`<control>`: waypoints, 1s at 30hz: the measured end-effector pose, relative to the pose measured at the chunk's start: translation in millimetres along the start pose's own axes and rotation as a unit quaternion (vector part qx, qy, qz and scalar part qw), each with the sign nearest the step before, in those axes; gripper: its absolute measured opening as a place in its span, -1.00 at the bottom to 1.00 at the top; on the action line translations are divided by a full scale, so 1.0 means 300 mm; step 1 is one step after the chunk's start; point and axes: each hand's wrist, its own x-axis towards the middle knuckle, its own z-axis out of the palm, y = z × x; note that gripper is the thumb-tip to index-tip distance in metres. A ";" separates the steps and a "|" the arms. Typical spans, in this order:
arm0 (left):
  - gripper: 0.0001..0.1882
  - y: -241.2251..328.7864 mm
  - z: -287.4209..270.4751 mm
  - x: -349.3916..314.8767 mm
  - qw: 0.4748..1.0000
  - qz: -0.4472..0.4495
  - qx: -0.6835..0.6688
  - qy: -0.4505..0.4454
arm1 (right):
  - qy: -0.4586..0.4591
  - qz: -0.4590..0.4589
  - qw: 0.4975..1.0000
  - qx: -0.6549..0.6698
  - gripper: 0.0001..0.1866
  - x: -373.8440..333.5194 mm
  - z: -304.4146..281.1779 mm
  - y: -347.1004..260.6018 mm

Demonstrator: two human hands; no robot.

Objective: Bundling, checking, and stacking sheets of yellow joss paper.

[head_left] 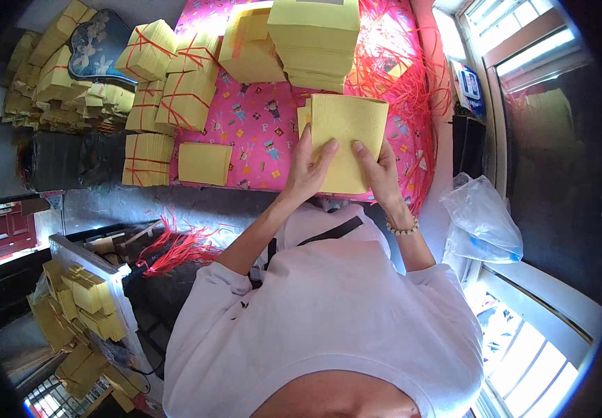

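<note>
Between my two hands is a stack of yellow paper (349,122), held upright over the near part of the pink table. My left hand (309,164) closes on its left edge, thumb across the front. My right hand (377,167) grips the right edge the same way, a beaded bracelet at the wrist. The fingers behind the paper are hidden. A few sheets stick out past the stack's left side. Just beyond stands a tall pile of yellow paper (313,42). To the left, a small flat yellow stack (204,164) lies at the table's near edge.
Yellow bundles tied with red strips (149,160) line the pink patterned tablecloth (255,157) on the left. Loose red strips (402,83) spread over its right side; more red strips (175,244) hang lower left. A clear plastic bag (482,219) hangs at right.
</note>
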 end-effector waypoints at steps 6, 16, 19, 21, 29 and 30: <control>-0.63 0.009 -0.001 -0.024 0.999 -0.006 -0.030 0.008 | -0.011 0.013 0.999 -0.027 -0.66 -0.004 -0.006 -0.010; -0.57 0.027 -0.027 -0.038 0.997 -0.041 -0.059 0.005 | 0.020 0.025 0.999 -0.016 -0.75 0.023 0.001 -0.023; -0.56 0.004 -0.048 -0.040 0.998 -0.045 -0.047 -0.006 | 0.018 0.014 0.999 -0.031 -0.81 0.051 -0.029 -0.015; -0.57 0.007 -0.048 -0.043 0.997 -0.056 -0.048 -0.005 | 0.018 0.008 0.999 -0.027 -0.83 0.059 -0.037 -0.011; -0.58 0.024 -0.062 -0.063 0.993 -0.099 -0.061 -0.012 | 0.033 -0.025 0.998 -0.038 -0.80 0.080 -0.070 0.016; -0.59 0.018 -0.063 -0.066 0.991 -0.119 -0.066 -0.006 | 0.034 -0.025 0.998 -0.038 -0.80 0.076 -0.073 0.020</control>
